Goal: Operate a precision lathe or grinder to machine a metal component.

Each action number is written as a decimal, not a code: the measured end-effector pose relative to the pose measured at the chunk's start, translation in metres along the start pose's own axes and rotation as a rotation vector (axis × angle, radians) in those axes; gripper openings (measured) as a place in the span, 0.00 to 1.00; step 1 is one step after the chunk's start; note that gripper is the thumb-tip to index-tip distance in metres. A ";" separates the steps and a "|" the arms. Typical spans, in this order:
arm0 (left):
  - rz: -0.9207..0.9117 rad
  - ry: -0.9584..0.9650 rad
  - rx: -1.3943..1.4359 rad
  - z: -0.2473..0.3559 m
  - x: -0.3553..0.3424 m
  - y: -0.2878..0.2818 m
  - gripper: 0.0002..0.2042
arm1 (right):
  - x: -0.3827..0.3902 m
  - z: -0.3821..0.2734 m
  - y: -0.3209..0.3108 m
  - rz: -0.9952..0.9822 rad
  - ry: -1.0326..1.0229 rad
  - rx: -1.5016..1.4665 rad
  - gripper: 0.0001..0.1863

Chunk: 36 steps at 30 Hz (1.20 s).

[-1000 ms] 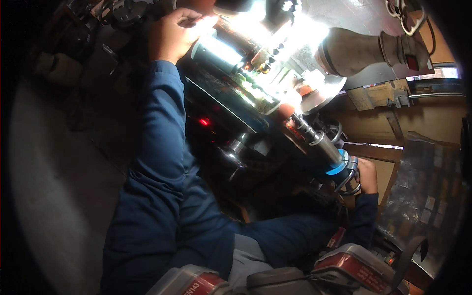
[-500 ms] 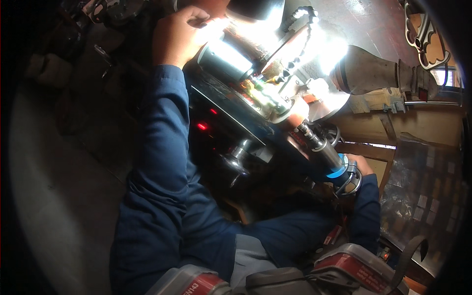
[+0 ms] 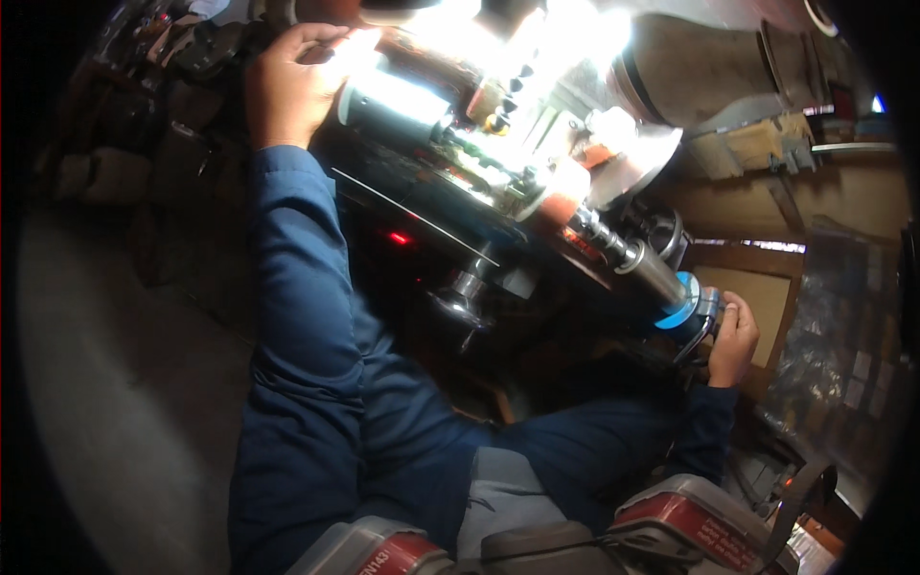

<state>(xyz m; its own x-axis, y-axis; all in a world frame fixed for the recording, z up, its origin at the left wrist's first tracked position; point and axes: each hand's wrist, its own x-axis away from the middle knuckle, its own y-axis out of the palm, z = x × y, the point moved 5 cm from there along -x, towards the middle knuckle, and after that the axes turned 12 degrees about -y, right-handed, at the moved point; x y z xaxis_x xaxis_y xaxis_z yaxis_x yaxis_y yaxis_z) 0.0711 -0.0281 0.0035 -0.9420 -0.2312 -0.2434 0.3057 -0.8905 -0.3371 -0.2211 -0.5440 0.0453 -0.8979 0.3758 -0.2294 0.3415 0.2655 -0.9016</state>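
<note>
My left hand (image 3: 292, 84) is up at the far left end of a machine, beside a dark cylinder (image 3: 395, 107). Its fingers are curled, but glare washes out their tips and whatever they hold. On the right, my right hand (image 3: 732, 340) grips the metal rim of a handwheel (image 3: 707, 321) with a blue ring (image 3: 683, 303). From that wheel a steel spindle sleeve (image 3: 652, 273) runs up to the brightly lit middle of the machine. Metal fittings and a black segmented hose (image 3: 518, 81) show there, partly lost in the glare.
Below the machine sticks out a shiny metal knob with a lever (image 3: 463, 305). A large grey-brown duct (image 3: 700, 72) is at the upper right, above wooden blocks (image 3: 747, 149). A red light (image 3: 399, 237) glows under the machine's edge. Clear plastic sheeting (image 3: 834, 335) hangs at the right.
The view has shifted, so the machine sits higher and further left. My right hand has moved round the handwheel and more of its fingers show. My left hand stays by the cylinder.
</note>
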 end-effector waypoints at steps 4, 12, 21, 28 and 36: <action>-0.067 -0.103 0.087 -0.010 -0.006 0.009 0.10 | 0.024 -0.019 -0.001 0.229 -0.061 0.142 0.14; -0.106 -0.134 0.091 -0.008 -0.009 0.009 0.13 | 0.052 -0.025 0.021 0.591 -0.109 0.164 0.17; -0.134 -0.097 0.107 -0.014 -0.014 0.008 0.13 | 0.125 0.035 0.071 0.786 -0.613 0.718 0.16; -0.087 -0.072 0.024 -0.006 -0.011 -0.002 0.14 | 0.132 0.109 0.094 0.311 -0.445 -0.012 0.21; -0.076 -0.060 0.042 -0.011 -0.008 0.007 0.13 | 0.036 0.093 0.111 0.592 -1.078 0.192 0.13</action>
<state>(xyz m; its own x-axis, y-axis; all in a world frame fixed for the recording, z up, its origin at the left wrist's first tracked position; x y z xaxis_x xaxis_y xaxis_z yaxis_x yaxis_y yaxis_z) 0.0827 -0.0280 -0.0067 -0.9692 -0.1844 -0.1630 0.2281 -0.9216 -0.3139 -0.2413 -0.5832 -0.0975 -0.4207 -0.5512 -0.7206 0.8069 0.1357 -0.5749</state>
